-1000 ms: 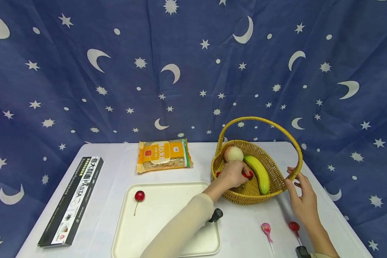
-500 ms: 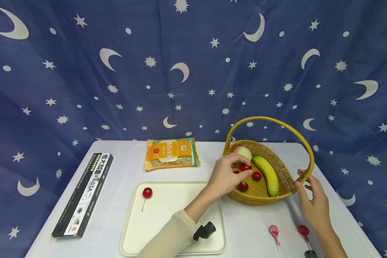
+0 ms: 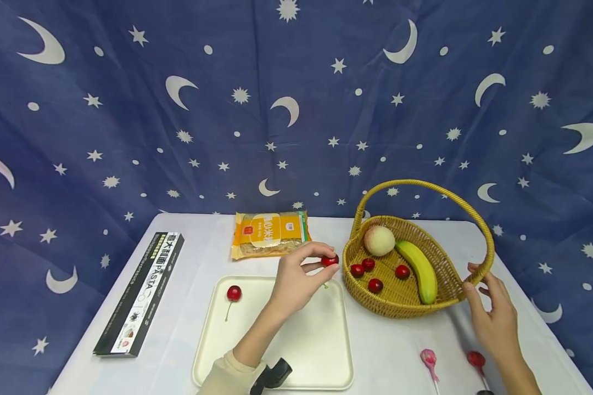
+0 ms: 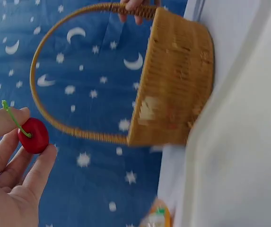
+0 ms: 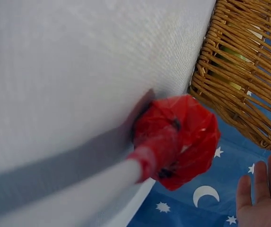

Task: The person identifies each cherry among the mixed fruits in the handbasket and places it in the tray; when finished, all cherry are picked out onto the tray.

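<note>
My left hand (image 3: 294, 280) pinches a red cherry (image 3: 330, 260) between thumb and fingertips, above the far right part of the cream tray (image 3: 277, 378). The left wrist view shows the cherry's (image 4: 34, 136) green stem. On the tray's left lies another cherry (image 3: 234, 293) with its stem. My right hand (image 3: 496, 315) holds the wicker basket (image 3: 395, 310) at the right foot of its handle. Inside the basket are a peach (image 3: 379, 240), a banana (image 3: 419, 271) and several cherries (image 3: 375, 285).
A pink lollipop (image 3: 429, 357) and a red lollipop (image 3: 476, 360) lie in front of the basket. Behind the tray is an orange noodle packet (image 3: 270, 233). A long black pasta box (image 3: 140, 293) lies left. A blue starry cloth (image 3: 296, 131) hangs behind the table.
My left hand has lifted a cherry out of the basket and moved left with it, over the tray. My right hand stays at the basket handle. The head view has shifted slightly.
</note>
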The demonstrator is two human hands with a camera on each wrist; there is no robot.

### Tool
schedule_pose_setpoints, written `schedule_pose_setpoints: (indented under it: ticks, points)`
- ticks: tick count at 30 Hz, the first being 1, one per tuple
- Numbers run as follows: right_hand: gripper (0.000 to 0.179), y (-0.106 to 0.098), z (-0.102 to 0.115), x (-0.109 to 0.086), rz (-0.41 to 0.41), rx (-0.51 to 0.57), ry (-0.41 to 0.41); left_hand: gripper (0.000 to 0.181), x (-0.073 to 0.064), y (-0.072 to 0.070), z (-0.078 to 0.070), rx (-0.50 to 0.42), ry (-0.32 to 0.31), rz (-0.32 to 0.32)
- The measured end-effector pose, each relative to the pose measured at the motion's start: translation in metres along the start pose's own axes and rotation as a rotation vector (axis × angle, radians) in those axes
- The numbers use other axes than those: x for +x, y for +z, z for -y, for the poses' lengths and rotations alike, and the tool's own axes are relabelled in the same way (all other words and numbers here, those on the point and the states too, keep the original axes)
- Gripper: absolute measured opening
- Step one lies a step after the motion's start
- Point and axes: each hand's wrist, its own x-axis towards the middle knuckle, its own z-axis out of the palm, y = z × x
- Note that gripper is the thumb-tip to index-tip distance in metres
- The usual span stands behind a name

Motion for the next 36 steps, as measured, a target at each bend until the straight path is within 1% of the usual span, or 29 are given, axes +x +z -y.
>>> schedule_pose_setpoints:
  ticks: [3, 6, 9, 12, 15, 17, 19, 22, 25, 27, 32, 36]
  points:
    - [0.043, 0.000, 0.000, 0.000, 0.010, 0.013, -0.015, 0.018, -0.013, -0.021, 0.006, 0.015, -0.024, -0.077]
    - [0.043, 0.000, 0.000, -0.001, 0.013, 0.004, -0.001, 0.019, -0.022, -0.040, 0.010, 0.028, -0.046, -0.138]
    - [0.043, -0.001, 0.002, -0.001, 0.012, -0.003, 0.026, 0.020, -0.030, -0.053, 0.013, 0.032, -0.072, -0.180]
    - [0.043, -0.002, 0.001, -0.001, 0.009, 0.002, 0.034, 0.020, -0.036, -0.063, 0.018, 0.065, -0.088, -0.200]
    - [0.043, -0.002, 0.000, -0.001, 0.006, 0.014, 0.020, 0.020, -0.042, -0.072, 0.025, 0.138, -0.083, -0.237]
    - [0.044, -0.002, 0.000, -0.001, 0.005, 0.019, 0.011, 0.021, -0.046, -0.079, 0.032, 0.202, -0.076, -0.266]
    - [0.044, -0.001, 0.000, -0.001, 0.007, 0.019, 0.007, 0.021, -0.050, -0.085, 0.036, 0.276, -0.076, -0.282]
    - [0.044, -0.001, 0.001, -0.001, 0.010, 0.014, 0.012, 0.022, -0.053, -0.092, 0.044, 0.380, -0.103, -0.277]
    - [0.044, -0.001, 0.000, -0.001, 0.011, 0.011, 0.013, 0.021, -0.054, -0.095, 0.051, 0.464, -0.135, -0.252]
    - [0.044, -0.001, -0.001, -0.001, 0.012, 0.011, 0.012, 0.020, -0.054, -0.095, 0.056, 0.507, -0.142, -0.234]
    - [0.044, 0.000, 0.000, -0.001, 0.013, 0.011, 0.012, 0.017, -0.054, -0.095, 0.063, 0.559, -0.139, -0.195]
    - [0.044, -0.001, 0.001, -0.001, 0.010, 0.006, 0.015, 0.015, -0.053, -0.094, 0.064, 0.610, -0.160, -0.175]
